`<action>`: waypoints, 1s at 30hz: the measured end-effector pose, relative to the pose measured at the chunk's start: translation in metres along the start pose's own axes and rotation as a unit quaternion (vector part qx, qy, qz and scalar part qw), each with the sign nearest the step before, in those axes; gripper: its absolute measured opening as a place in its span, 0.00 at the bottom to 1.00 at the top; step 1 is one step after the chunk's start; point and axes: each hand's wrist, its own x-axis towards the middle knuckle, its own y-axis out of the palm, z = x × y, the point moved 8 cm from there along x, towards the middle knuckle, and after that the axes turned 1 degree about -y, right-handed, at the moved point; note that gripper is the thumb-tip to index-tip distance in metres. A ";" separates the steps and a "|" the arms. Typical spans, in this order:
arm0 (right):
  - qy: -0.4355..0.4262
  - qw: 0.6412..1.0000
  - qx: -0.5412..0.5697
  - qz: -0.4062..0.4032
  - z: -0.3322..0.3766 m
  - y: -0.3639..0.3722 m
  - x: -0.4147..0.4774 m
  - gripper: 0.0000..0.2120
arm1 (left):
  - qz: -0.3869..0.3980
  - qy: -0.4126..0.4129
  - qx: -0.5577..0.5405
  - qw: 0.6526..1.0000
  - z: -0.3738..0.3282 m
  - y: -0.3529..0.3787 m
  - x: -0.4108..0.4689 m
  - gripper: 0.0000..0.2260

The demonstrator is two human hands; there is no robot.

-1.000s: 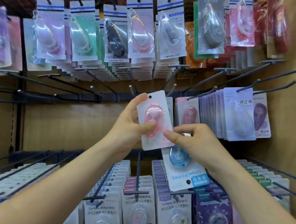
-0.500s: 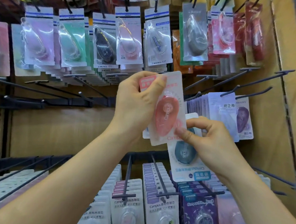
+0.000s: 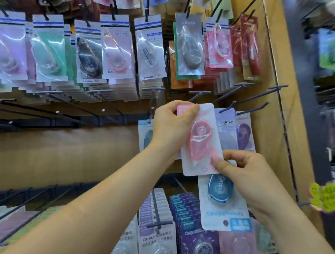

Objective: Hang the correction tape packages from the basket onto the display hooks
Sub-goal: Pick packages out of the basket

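A shop display of correction tape, seen from above the person's own two bare arms reaching in. The left hand (image 3: 172, 127) holds a pink correction tape package (image 3: 200, 142) by its top-left corner, its fingers (image 3: 187, 110) curled over the card's upper edge. The package stands almost upright, tilted slightly, right of centre in the scene and in front of the middle row of display hooks (image 3: 242, 104). Whether its hole is on a hook cannot be told.

The right hand (image 3: 245, 182) pinches the pink package's lower right corner between thumb and forefinger. Its other fingers curl behind a blue package (image 3: 222, 201), which hangs below the pink one with its print upside down (the word "Campus" reads inverted) and touches it.

Just behind the pink package a lilac package (image 3: 226, 130) and a purple package (image 3: 244, 135) hang on the middle row. Another pale blue one (image 3: 144, 134) shows just left of the left wrist.

Above, a full row of hanging packages (image 3: 150, 47) – lilac, green, black, pink, white, grey, red. Near the bottom, more rows of Campus packages (image 3: 156, 236) on pegs. Bare hooks jut from the wooden back panel (image 3: 63, 150) on the left.
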 end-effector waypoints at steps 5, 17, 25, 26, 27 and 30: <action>0.028 1.000 0.004 0.015 0.000 0.001 0.000 0.07 | -0.018 -0.011 0.004 1.000 0.007 -0.002 0.005 0.02; 0.075 0.993 0.071 0.051 -0.009 0.015 -0.001 0.09 | 0.046 -0.053 0.058 0.996 0.000 0.001 0.016 0.03; 0.032 0.999 0.017 0.005 -0.002 0.010 0.002 0.09 | 0.046 -0.165 0.046 0.984 0.022 0.007 0.020 0.10; 0.005 1.000 -0.021 -0.015 0.001 0.007 0.002 0.10 | 0.050 -0.182 0.040 0.981 0.026 0.008 0.020 0.12; -0.019 0.998 -0.056 -0.029 0.005 0.006 0.003 0.11 | 0.058 -0.197 0.032 0.978 0.028 0.010 0.020 0.13; -0.039 0.995 -0.086 -0.036 0.006 0.004 0.004 0.11 | 0.075 -0.224 0.009 0.972 0.032 0.012 0.020 0.15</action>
